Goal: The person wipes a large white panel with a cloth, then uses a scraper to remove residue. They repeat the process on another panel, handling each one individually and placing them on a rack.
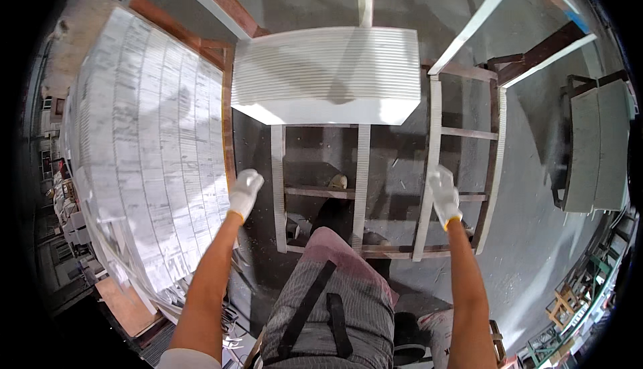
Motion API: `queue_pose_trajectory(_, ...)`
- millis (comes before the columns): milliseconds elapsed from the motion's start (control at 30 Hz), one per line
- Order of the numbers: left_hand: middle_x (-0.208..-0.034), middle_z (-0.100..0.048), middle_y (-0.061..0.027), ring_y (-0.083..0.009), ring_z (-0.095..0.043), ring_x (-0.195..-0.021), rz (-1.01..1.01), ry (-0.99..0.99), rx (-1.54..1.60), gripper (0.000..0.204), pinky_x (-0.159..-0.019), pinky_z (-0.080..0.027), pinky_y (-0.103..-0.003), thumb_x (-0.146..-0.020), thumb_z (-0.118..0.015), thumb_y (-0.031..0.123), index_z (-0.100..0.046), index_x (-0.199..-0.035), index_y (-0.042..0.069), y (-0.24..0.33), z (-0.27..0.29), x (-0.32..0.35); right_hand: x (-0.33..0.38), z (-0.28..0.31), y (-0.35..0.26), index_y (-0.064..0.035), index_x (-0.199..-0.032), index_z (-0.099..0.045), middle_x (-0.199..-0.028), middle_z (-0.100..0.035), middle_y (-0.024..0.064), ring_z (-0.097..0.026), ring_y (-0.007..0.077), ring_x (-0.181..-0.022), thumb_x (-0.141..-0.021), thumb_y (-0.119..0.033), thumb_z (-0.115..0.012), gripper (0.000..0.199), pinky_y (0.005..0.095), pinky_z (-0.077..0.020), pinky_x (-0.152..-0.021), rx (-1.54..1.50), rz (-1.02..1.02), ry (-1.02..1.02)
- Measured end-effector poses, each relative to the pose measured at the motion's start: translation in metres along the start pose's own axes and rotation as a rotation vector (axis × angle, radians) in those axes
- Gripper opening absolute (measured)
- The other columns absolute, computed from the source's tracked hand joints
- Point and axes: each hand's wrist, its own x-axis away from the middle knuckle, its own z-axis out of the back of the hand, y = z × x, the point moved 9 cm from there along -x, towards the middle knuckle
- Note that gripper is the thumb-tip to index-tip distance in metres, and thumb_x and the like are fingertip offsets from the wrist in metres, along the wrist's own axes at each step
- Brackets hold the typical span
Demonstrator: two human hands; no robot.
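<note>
L hand & R hand are blurry, can't tell if R hand touches the side rail under it. White ridged stack hides pt of the mid rails. Low bar hides a bit of 1 shoe. Bottom edge cuts off L sleeve. Far L junk is too small to tell

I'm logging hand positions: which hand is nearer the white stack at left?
Left. The left hand is just right of the white stack; the right hand is farther right.
</note>
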Motion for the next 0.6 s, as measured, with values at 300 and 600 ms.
queue_pose_trajectory(300, -0.132, -0.053, -0.0196, -0.0268, -0.049, -0.123, 0.027, 0.276, 0.569, 0.06, -0.106, -0.034, -0.036, -0.096, -0.057, 0.039, -0.045, -0.132, -0.007, -0.028, 0.033, -0.231, -0.178, -0.067, -0.072, -0.0033, -0.144, -0.036, -0.142, -0.049, 0.0153, -0.045, 0.0254, -0.132, -0.092, -0.042, -0.064, 0.071, 0.0337, -0.0331, -0.109, -0.301, 0.134, 0.267)
queue_pose_trajectory(600, -0.087, -0.055, 0.0027, -0.0082, -0.047, -0.073, 0.205, 0.289, 0.714, 0.036, -0.062, -0.04, -0.026, -0.092, -0.066, 0.036, -0.06, -0.113, 0.007, -0.077, 0.013, -0.297, -0.249, -0.098, -0.031, -0.0071, -0.117, -0.054, -0.109, -0.062, 0.0025, -0.056, 0.0117, -0.095, -0.095, -0.035, -0.064, 0.036, 0.0265, -0.0456, -0.087, -0.436, 0.055, 0.338)
